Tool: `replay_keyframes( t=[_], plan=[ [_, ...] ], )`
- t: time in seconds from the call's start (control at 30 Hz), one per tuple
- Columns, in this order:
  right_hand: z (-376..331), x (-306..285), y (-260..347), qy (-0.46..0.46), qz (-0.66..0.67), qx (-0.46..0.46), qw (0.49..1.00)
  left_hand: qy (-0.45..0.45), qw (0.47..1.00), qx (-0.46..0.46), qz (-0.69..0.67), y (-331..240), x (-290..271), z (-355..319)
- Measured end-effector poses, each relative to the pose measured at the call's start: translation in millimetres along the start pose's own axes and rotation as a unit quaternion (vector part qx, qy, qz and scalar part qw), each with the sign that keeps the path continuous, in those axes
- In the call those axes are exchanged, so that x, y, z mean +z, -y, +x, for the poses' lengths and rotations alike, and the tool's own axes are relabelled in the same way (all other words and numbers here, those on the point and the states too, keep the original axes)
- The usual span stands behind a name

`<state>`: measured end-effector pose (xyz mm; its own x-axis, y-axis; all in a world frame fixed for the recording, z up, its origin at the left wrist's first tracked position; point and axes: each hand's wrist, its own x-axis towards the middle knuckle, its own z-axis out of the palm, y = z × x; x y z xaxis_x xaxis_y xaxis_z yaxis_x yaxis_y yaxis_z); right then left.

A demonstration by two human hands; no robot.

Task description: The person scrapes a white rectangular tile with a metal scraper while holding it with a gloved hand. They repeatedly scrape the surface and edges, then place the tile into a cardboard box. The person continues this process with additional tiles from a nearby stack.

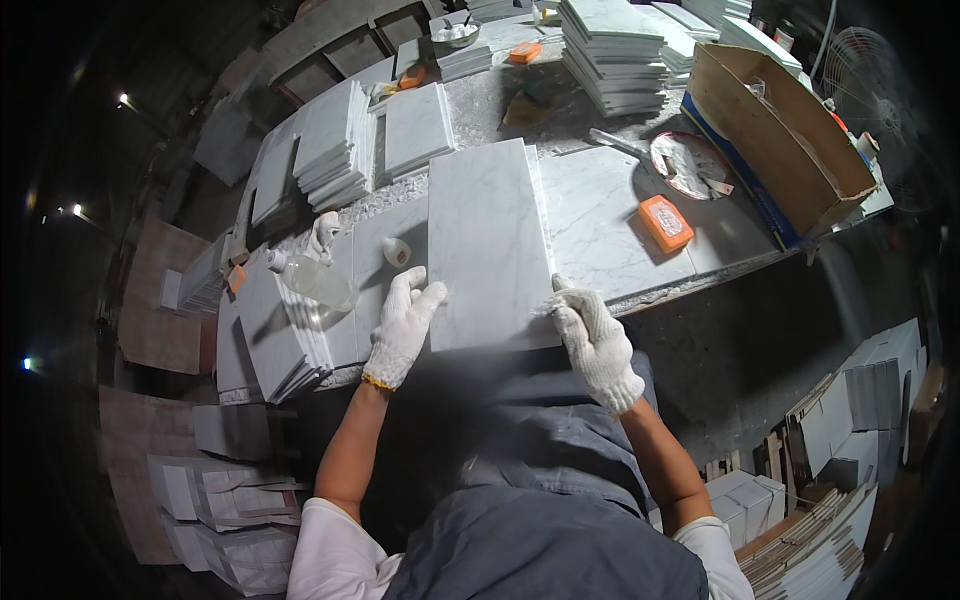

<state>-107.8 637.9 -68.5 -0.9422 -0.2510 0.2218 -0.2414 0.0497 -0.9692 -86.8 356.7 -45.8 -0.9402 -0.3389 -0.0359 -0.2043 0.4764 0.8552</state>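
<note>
At bench edge, left hand (pixel 404 325) and right hand (pixel 595 338) grip marble slab (pixel 488 245), near edge dust-blurred

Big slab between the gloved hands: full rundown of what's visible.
The marble slab is a long rectangle, white with faint grey veining, smooth-faced. It lies flat on the workbench, its long side running away from the person and its near end past the bench edge. The left hand rests on its near left edge; the right hand grips its near right corner.
</note>
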Motion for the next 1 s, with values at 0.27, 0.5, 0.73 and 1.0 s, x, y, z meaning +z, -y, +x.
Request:
replay_keyframes(
  t=[0.27,0.5,0.73,1.0],
  plan=[
    [3,15,30,0.013,-0.147,-0.184,0.972,0.050,0.997,-0.031,-0.056,2,-7,38],
    [-3,11,28,-0.009,-0.064,-0.135,0.989,0.070,0.994,-0.045,-0.069,10,-17,42],
    [6,-87,-54,-0.260,0.127,0.078,0.954,0.018,0.988,-0.055,-0.142,-7,-14,27],
    [62,-196,-138,-0.414,0.013,0.011,0.910,0.025,0.982,-0.053,-0.177,-39,-21,20]
  ],
)
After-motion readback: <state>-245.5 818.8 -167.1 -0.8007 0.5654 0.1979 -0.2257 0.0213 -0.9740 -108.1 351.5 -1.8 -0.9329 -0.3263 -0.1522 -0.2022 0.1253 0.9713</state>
